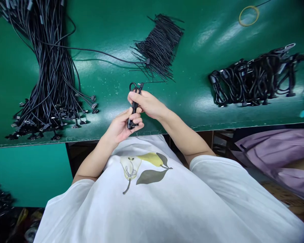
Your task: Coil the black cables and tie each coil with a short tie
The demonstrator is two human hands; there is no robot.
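Observation:
A black cable [135, 107], folded into a small bundle, is held upright between my two hands near the table's front edge. My left hand [121, 127] is closed around its lower end, where a dark connector shows between the fingers. Higher up, my right hand [150, 104] pinches the bundle between thumb and fingers. A loop and a plug with a metal tip stick out above my right hand. Just beyond them a thin black tie [154, 82] stretches to the right; whether it touches the bundle I cannot tell.
Long loose cables [53, 67] lie in a thick bunch on the left of the green table [103, 30]. Black ties [160, 42] are piled behind my hands, with one cable's end reaching them. Bundled cables [253, 79] and a yellow ring [248, 16] lie right. A person's purple clothing [281, 148] shows lower right.

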